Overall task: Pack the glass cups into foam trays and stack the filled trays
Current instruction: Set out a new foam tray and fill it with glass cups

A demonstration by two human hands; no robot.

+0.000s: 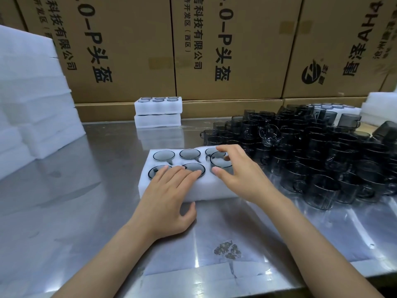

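A: Tray?
B: Foam tray (193, 190) on the steel table (107, 211), centre, six pockets. Five smoky cups sit flush in it; the sixth cup (221, 161), front-right pocket, rides higher than the rest, rim above the foam.

A: Left hand?
B: Left hand (167, 201) lies flat on the tray's near-left part, fingers straight over the two front cups, thumb down along the front wall. Grasping nothing, just pressing.

A: Right?
B: Right hand (238, 175) arches over the sixth cup, fingertips at its far rim, thumb at the near rim. Pinching that cup.

A: Loose cups?
B: Big pile of cups (322, 153) right of the tray, some stacked, some tipped.

A: Finished trays?
B: Two filled trays (158, 112) stacked at the table's far edge, against the cartons (129, 50). More white foam (32, 93) piled far left, another bit far right behind the pile.
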